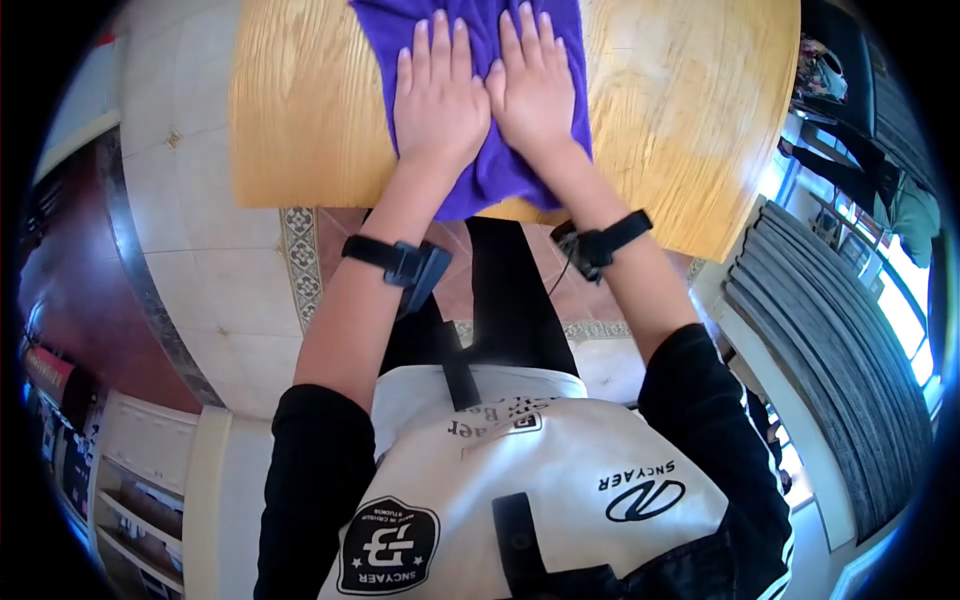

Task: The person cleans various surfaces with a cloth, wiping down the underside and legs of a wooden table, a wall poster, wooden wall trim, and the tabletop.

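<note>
A purple cloth point(487, 190) lies wrinkled on the wooden table point(310, 110), its lower end reaching the table's near edge. Both palms face down on it, side by side, with fingers pointing away from me. My left hand point(440, 100) rests flat on the left part of the cloth, fingers stretched and slightly apart. Next to it, my right hand point(533, 90) lies flat on the right part, its thumb touching or nearly touching the left one. Neither hand grips the cloth. Each wrist wears a black strap with a small device.
Tiled floor point(200, 200) shows left of the table. Grey ribbed panels point(820, 370) stand at the right. Another person in a green top point(912, 220) and dark trousers is at the far right. Shelves point(140, 520) are at the lower left.
</note>
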